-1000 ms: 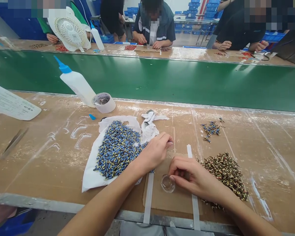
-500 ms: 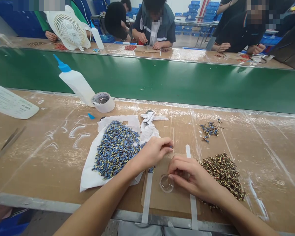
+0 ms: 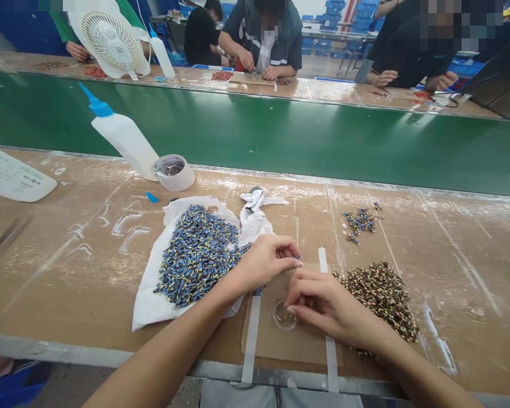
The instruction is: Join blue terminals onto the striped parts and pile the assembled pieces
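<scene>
My left hand is closed in a pinch, and a small blue piece shows at its fingertips. Below and to its right, my right hand is also pinched. Its fingertips are at the rim of a small clear round dish, and what they hold, if anything, is too small to make out. The dish stands on a cardboard sheet taped to the table. By my left forearm, many small blue-and-yellow pieces lie heaped on white paper. Brown-and-cream small pieces are piled beside my right hand.
Crumpled white paper, a tape roll and a blue-capped bottle stand farther back. Tweezers lie at far left. A small blue-and-brown cluster lies at right. Beyond the green strip, several people sit working.
The whole view has shifted slightly left. Both hands stay almost in place, the right fingertips still at the dish and the left still pinching.
</scene>
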A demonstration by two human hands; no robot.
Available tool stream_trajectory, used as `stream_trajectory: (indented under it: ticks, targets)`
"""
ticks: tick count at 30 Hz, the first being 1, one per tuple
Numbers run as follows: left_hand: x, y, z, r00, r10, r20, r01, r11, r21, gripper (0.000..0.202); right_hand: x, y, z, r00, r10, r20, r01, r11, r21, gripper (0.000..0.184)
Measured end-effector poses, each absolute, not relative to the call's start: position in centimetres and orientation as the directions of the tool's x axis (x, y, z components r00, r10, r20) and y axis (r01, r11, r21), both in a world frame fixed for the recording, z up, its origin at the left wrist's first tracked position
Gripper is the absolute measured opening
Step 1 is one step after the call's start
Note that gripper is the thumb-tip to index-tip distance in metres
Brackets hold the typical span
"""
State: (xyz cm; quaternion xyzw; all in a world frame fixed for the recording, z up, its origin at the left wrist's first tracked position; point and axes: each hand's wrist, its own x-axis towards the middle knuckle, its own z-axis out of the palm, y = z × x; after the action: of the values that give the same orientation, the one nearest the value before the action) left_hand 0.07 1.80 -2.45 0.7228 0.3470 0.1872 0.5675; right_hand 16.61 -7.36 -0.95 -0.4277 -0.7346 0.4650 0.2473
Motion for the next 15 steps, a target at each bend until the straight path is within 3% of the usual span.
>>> stream_trajectory:
  ticks: [9,12,15]
  targets:
    - [0.5,1.4,-2.9,0.709,0.686,-0.161,0.257,-0.039,0.966,0.007,18.3,-7.1,-0.4,-0.296,0.948,-0.114,0.18,-0.062,-0.982,0.012]
    - [0.7,1.3,-2.9,0.718,0.671,-0.185,0.266,-0.02,0.964,0.005,18.9,-7.0,-0.6,-0.091,0.996,-0.018,0.14,-0.005,-0.99,0.01]
    - [0.8,1.2,-2.9,0.72,0.665,-0.198,0.28,-0.017,0.96,0.007,19.2,-6.8,-1.1,0.08,0.989,0.124,0.259,0.099,-0.961,0.009]
